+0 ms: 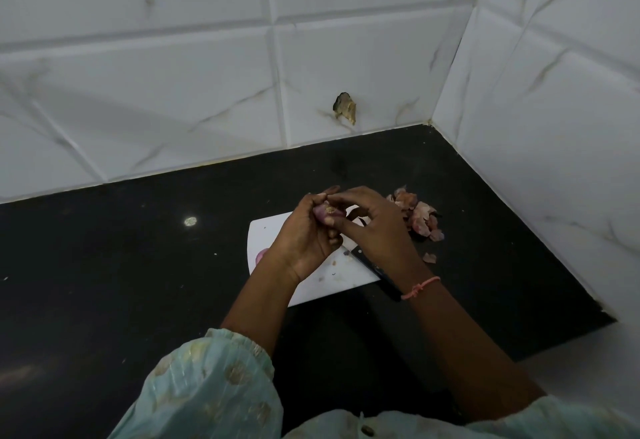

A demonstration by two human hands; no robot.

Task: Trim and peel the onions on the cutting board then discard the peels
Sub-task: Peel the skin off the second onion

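A small purple onion (325, 213) is held above the white cutting board (273, 234), gripped in my left hand (304, 234). My right hand (374, 227) touches the same onion from the right, its fingertips pinching at the top of it. Another peeled onion (260, 255) peeks out at the board's left edge, mostly hidden by my left wrist. A black-handled knife (372, 267) lies on the board under my right wrist. A pile of pinkish peels (419, 215) sits on the black counter just right of the board.
The black counter (138, 248) runs to white tiled walls at the back and right, meeting in a corner. One stray peel (429, 258) lies near the knife. A chipped hole (344, 108) marks the back wall tile.
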